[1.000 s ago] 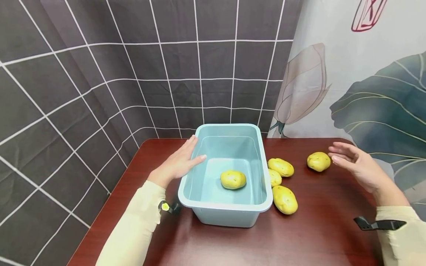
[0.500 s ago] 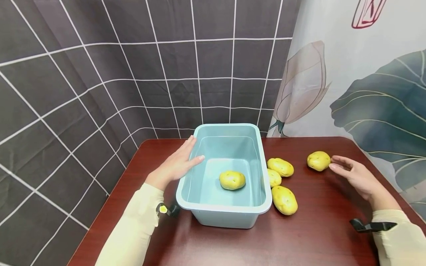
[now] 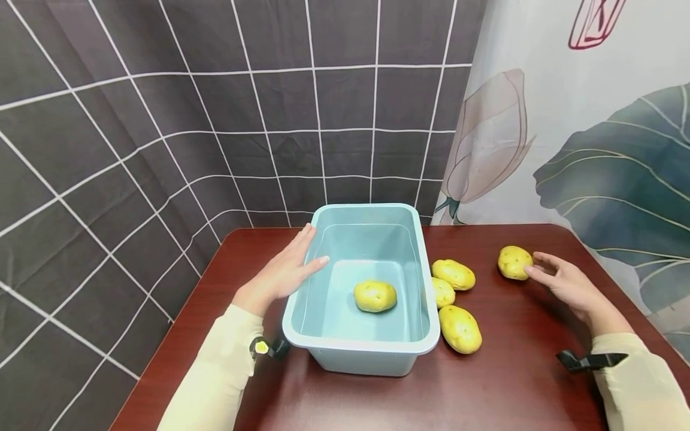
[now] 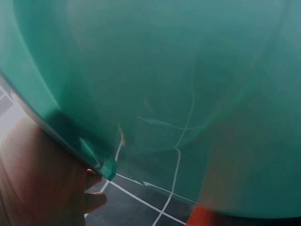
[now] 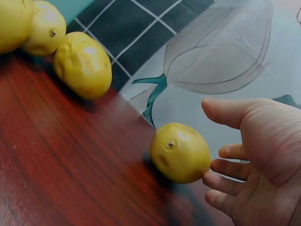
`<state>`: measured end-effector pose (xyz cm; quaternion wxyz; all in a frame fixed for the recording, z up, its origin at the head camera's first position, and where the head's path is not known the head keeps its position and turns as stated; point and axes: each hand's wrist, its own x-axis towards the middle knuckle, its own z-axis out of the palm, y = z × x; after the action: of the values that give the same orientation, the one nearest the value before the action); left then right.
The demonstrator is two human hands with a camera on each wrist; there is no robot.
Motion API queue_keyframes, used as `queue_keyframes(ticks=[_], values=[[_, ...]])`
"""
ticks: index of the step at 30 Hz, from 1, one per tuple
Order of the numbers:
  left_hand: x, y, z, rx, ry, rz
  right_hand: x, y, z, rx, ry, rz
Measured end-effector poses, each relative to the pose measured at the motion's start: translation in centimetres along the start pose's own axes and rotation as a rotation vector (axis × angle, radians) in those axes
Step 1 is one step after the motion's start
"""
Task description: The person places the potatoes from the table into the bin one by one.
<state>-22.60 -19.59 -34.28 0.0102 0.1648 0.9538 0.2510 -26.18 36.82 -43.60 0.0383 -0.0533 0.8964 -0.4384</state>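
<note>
On the near part of the red-brown table [image 3: 345, 407] stands a light-blue tub [image 3: 361, 360], one yellow potato [image 3: 375, 297] inside it; just to its right lie three more potatoes [image 3: 460, 330], close together; my left hand [image 3: 283, 272] rests at the tub's left rim, fingers straight, thumb spread; farther right, my right hand [image 3: 566, 284], loosely bent and unclosed, has fingertips against the lone potato [image 3: 514, 263]; beyond hangs a dark gridded curtain [image 3: 345, 99]

On the flat red-brown table [image 3: 512, 389] before you stands a rectangular light-blue plastic tub [image 3: 360, 360], one oval yellow potato [image 3: 375, 296] inside, three yellow potatoes [image 3: 460, 329] just right, a lone yellow potato [image 3: 514, 262] farther right, grey gridded cloth [image 3: 345, 96] behind.
</note>
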Motion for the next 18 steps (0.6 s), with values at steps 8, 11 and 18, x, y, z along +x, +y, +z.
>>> queue_keyframes(ticks=[8,11,18], values=[[-0.1,-0.2,0.1,-0.047,0.018,-0.007,1.6,-0.7,0.4,-0.018,-0.017,0.027],[-0.1,-0.1,0.2,-0.063,0.021,-0.011,2.2,-1.0,0.7,-0.014,-0.015,0.031],[-0.3,0.0,0.3,-0.063,0.046,0.001,3.2,-1.3,1.6,-0.048,0.023,0.025]])
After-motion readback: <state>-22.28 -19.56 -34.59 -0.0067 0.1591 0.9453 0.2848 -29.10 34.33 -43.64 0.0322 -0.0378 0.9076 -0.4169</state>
